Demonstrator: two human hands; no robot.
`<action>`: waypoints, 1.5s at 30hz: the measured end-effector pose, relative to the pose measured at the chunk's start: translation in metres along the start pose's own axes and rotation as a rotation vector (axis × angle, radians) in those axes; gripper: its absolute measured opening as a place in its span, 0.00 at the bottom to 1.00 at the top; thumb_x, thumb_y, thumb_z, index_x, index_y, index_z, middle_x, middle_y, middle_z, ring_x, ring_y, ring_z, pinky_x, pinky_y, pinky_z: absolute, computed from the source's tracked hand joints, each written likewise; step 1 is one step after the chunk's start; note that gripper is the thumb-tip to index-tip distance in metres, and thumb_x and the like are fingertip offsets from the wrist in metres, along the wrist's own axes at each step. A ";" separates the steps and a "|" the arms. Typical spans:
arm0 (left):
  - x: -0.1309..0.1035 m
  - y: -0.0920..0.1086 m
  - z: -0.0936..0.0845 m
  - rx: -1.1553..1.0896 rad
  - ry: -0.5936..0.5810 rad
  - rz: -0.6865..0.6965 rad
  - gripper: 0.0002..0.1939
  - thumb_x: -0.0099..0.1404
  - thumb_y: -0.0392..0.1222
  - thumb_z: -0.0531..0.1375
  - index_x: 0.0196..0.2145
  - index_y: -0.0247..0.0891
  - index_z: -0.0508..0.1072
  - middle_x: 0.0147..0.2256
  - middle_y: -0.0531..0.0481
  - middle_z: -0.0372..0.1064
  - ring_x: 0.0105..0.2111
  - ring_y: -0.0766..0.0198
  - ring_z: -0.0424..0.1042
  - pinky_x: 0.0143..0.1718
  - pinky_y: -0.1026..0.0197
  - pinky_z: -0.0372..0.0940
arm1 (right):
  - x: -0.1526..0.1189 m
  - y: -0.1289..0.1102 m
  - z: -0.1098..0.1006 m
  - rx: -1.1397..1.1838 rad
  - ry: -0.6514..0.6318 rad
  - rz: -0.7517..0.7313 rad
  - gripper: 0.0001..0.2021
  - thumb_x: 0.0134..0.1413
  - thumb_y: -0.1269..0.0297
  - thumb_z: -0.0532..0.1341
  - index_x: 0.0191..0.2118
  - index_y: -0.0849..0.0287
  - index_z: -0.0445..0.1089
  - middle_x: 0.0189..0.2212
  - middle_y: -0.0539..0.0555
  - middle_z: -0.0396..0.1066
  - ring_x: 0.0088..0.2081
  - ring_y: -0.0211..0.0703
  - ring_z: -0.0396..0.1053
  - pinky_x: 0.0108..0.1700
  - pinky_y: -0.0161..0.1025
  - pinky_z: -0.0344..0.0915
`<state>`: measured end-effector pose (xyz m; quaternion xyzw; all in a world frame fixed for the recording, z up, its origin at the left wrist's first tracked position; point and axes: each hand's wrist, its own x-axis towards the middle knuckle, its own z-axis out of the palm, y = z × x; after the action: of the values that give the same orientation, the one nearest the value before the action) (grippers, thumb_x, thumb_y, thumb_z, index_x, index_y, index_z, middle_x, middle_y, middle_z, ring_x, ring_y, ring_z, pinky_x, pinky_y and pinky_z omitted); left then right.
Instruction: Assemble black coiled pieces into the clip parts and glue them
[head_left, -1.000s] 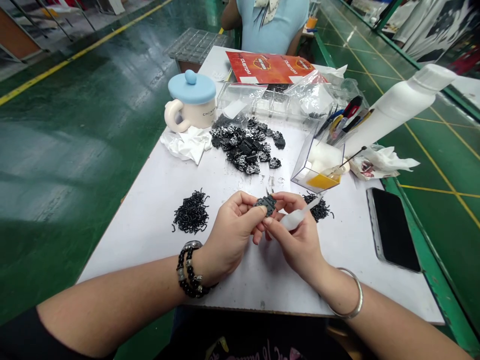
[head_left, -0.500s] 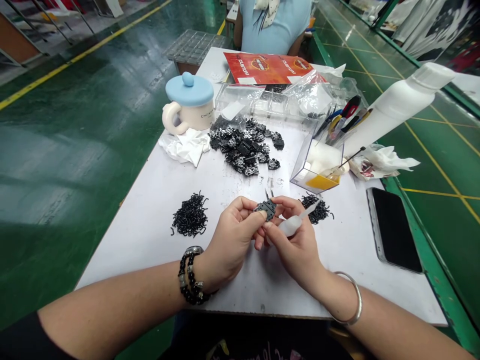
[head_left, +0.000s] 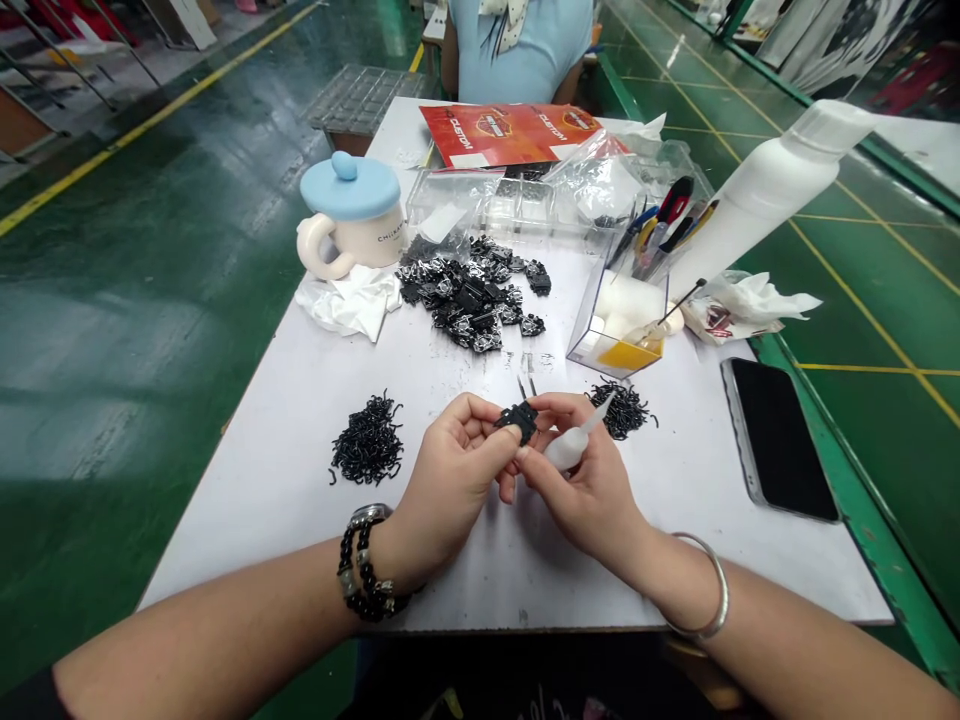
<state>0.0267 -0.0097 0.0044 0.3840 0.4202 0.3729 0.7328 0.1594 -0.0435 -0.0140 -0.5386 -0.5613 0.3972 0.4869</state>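
Standing on a glossy green painted floor [head_left: 150, 250] with yellow lane lines, the white rectangular bench [head_left: 300, 420] carries a cream mug with a pale blue lid [head_left: 349, 215], a crumpled white tissue [head_left: 349, 300], a heap of small black and silver metal badges [head_left: 469, 295], two piles of tiny black wire hooks [head_left: 365, 450] [head_left: 626, 408], a clear plastic box with an orange base [head_left: 622, 320], a tall white plastic bottle [head_left: 757, 195] and a black smartphone [head_left: 780, 440]. A person in a light blue top [head_left: 517, 50] sits at the far end.

Left hand [head_left: 450, 485]: fingers closed, pinching a small black metal badge [head_left: 517, 422] just above the bench's middle. Right hand [head_left: 592, 490]: fingertips closed on the same badge from the other side, with a small translucent squeeze dropper [head_left: 574, 445] tucked against the palm, its nozzle pointing toward the right-hand hook pile.
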 end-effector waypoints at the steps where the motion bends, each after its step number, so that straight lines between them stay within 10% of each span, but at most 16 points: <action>1: 0.000 0.000 0.000 -0.002 0.001 -0.005 0.11 0.57 0.38 0.61 0.30 0.38 0.58 0.21 0.58 0.64 0.14 0.74 0.62 0.17 0.70 0.56 | 0.000 0.000 0.000 0.005 -0.001 0.003 0.16 0.52 0.69 0.60 0.46 0.52 0.59 0.28 0.48 0.65 0.32 0.42 0.66 0.40 0.46 0.63; 13: -0.001 0.004 -0.001 -0.081 0.016 -0.056 0.12 0.55 0.37 0.61 0.30 0.38 0.58 0.17 0.60 0.62 0.12 0.76 0.55 0.12 0.75 0.49 | -0.001 -0.002 -0.004 0.285 -0.112 0.151 0.17 0.52 0.66 0.62 0.46 0.52 0.57 0.32 0.48 0.62 0.27 0.36 0.64 0.30 0.38 0.62; 26: 0.000 0.009 -0.003 -0.032 -0.019 -0.151 0.11 0.52 0.35 0.63 0.28 0.36 0.61 0.15 0.62 0.57 0.13 0.77 0.54 0.09 0.77 0.49 | 0.028 -0.018 -0.071 0.217 0.072 0.187 0.13 0.49 0.58 0.67 0.33 0.60 0.65 0.32 0.57 0.75 0.26 0.38 0.67 0.25 0.35 0.63; 33: 0.000 0.005 -0.002 0.026 -0.149 -0.300 0.09 0.53 0.33 0.60 0.28 0.36 0.61 0.14 0.61 0.61 0.09 0.79 0.51 0.08 0.77 0.48 | 0.030 -0.023 -0.072 0.483 0.424 -0.038 0.17 0.39 0.55 0.72 0.24 0.59 0.66 0.17 0.44 0.48 0.19 0.30 0.46 0.20 0.33 0.47; 45: 0.000 -0.002 -0.001 0.085 -0.259 -0.368 0.08 0.53 0.32 0.59 0.29 0.36 0.61 0.14 0.60 0.62 0.09 0.78 0.53 0.09 0.77 0.50 | 0.008 -0.023 -0.049 0.216 0.285 -0.453 0.06 0.51 0.66 0.64 0.28 0.60 0.67 0.20 0.51 0.64 0.19 0.40 0.60 0.21 0.41 0.55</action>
<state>0.0264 -0.0102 0.0027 0.3760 0.4006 0.1626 0.8196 0.2026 -0.0421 0.0198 -0.3951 -0.5475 0.2560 0.6918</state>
